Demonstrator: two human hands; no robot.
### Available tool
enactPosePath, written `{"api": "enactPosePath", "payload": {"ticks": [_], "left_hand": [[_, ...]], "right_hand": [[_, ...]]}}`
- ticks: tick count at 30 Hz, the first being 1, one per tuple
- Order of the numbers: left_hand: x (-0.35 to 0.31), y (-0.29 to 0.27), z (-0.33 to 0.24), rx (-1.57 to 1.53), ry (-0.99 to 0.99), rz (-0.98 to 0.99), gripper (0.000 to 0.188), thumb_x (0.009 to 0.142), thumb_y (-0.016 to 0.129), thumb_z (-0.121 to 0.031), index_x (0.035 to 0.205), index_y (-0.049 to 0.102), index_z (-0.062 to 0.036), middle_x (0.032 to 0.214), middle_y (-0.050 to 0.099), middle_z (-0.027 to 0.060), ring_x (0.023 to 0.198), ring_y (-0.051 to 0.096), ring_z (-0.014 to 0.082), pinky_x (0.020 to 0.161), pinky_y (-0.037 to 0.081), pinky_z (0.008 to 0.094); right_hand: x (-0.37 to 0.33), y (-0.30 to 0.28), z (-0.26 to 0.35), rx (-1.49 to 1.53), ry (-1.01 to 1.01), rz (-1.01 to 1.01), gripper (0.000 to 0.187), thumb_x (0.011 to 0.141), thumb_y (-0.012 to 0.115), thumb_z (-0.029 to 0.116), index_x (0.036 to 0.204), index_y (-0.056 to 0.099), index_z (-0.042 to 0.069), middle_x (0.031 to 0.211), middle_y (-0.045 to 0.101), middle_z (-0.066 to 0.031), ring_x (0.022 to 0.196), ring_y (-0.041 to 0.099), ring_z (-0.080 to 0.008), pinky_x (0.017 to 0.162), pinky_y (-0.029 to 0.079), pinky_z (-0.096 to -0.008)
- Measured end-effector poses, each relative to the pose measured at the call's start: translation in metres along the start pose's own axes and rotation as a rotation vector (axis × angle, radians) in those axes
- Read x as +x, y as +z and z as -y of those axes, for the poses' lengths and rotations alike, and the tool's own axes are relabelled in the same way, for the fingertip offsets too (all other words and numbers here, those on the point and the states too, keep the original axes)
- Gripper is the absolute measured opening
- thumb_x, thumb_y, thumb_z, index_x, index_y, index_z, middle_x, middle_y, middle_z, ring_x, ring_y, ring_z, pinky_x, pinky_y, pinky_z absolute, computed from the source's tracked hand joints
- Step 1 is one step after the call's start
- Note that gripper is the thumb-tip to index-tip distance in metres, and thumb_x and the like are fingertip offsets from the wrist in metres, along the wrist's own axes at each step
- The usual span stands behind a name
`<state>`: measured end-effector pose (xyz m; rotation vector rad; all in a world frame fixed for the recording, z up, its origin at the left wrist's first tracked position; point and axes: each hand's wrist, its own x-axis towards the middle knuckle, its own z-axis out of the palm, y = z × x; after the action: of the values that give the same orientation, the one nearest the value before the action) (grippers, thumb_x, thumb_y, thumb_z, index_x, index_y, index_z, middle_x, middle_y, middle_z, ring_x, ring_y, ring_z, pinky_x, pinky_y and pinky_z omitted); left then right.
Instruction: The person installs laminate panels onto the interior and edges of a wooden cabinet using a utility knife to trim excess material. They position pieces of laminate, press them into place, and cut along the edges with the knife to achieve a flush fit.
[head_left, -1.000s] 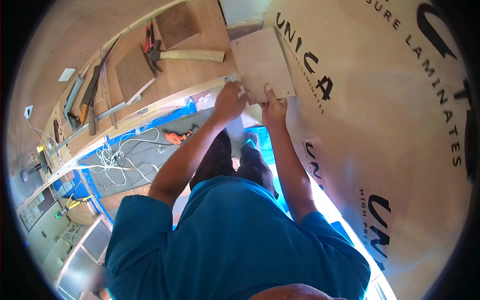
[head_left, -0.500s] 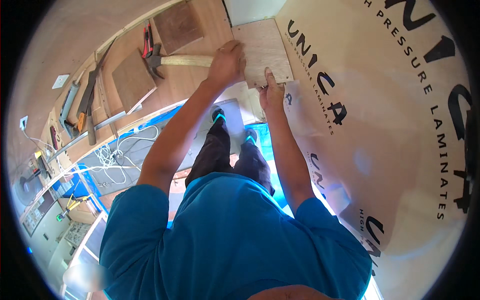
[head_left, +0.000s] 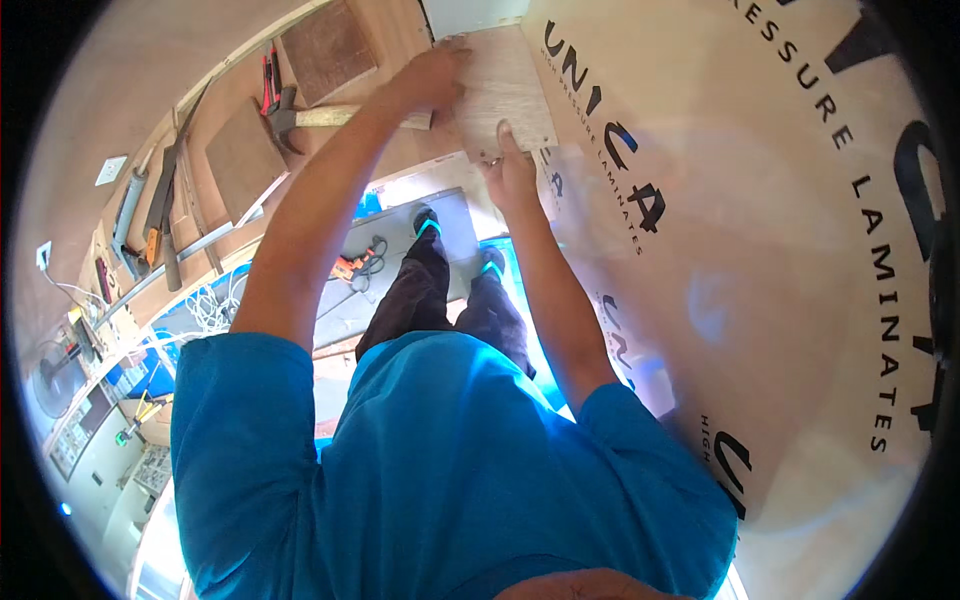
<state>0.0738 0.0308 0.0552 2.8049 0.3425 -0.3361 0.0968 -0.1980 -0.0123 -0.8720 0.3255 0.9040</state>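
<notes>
A square of pale plywood (head_left: 505, 90) lies in the corner at the top, against the covered panel on the right. My right hand (head_left: 512, 175) pinches its near edge, thumb on top and fingers underneath. At the board's left edge, my left hand (head_left: 435, 78) has its fingers closed over the side near the far corner, slightly blurred. Beneath the left wrist lies a claw hammer (head_left: 325, 116) with a wooden handle, partly hidden by the forearm. A red-handled tool (head_left: 271, 80) rests beside the hammer head.
Brown wooden boards (head_left: 328, 50) lie on the worktop. A hand saw (head_left: 158, 225) and a caulking gun (head_left: 130, 210) are farther left. An orange power tool (head_left: 355, 268) and white cable (head_left: 210, 308) sit lower down. A large printed protective sheet (head_left: 780, 250) fills the right side.
My left hand has slid along the board's edge toward its far corner. The right hand keeps its pinch. The view has shifted, and the orange power tool now shows beside my left arm.
</notes>
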Motion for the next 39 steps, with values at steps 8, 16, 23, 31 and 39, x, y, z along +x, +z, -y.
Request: {"api": "enactPosePath", "payload": {"ticks": [8,16,23,31,39], "left_hand": [[-0.009,0.01,0.009,0.01,0.032,-0.375,0.046,0.078,0.078,-0.024,0.116,0.065,-0.0018,0.125,0.063,0.0176,0.115,0.063,0.0374,0.099,0.05,0.0457],[0.004,0.028,0.036,0.064,0.182,-0.268,0.041,0.079,0.065,-0.021,0.113,0.067,0.0025,0.12,0.064,0.0231,0.119,0.06,0.0364,0.107,0.048,0.0412],[0.004,0.042,0.042,0.115,0.319,-0.468,0.044,0.078,0.068,-0.022,0.115,0.067,0.0023,0.124,0.063,0.0234,0.116,0.062,0.0362,0.099,0.053,0.0419],[-0.004,0.03,-0.005,0.095,-0.161,-0.195,0.038,0.081,0.07,-0.015,0.114,0.066,0.0028,0.117,0.066,0.0252,0.106,0.066,0.0415,0.094,0.054,0.0465],[-0.017,0.042,-0.086,-0.014,-0.288,-0.325,0.044,0.085,0.061,-0.015,0.121,0.059,0.008,0.131,0.059,0.0254,0.124,0.056,0.0408,0.103,0.044,0.0507]], "right_hand": [[-0.001,0.002,-0.025,-0.217,-0.252,0.09,0.025,0.096,0.072,0.018,0.118,0.062,0.012,0.108,0.067,-0.004,0.094,0.065,-0.0183,0.087,0.056,-0.0411],[-0.012,0.001,-0.023,-0.279,-0.084,0.01,0.043,0.089,0.08,0.017,0.126,0.06,0.006,0.119,0.067,-0.0065,0.107,0.065,-0.0209,0.092,0.053,-0.0339],[0.01,0.0,-0.048,-0.221,-0.326,0.111,0.046,0.084,0.081,0.005,0.125,0.06,0.004,0.121,0.066,-0.0055,0.105,0.063,-0.0163,0.091,0.052,-0.0295],[0.002,0.011,-0.05,-0.254,-0.417,0.094,0.046,0.089,0.076,0.006,0.131,0.057,0.0,0.127,0.064,-0.011,0.113,0.062,-0.0219,0.098,0.051,-0.0365],[0.006,-0.016,0.006,-0.09,0.181,0.07,0.038,0.099,0.067,0.024,0.13,0.057,0.006,0.124,0.065,-0.0107,0.114,0.064,-0.0262,0.103,0.05,-0.0459]]}}
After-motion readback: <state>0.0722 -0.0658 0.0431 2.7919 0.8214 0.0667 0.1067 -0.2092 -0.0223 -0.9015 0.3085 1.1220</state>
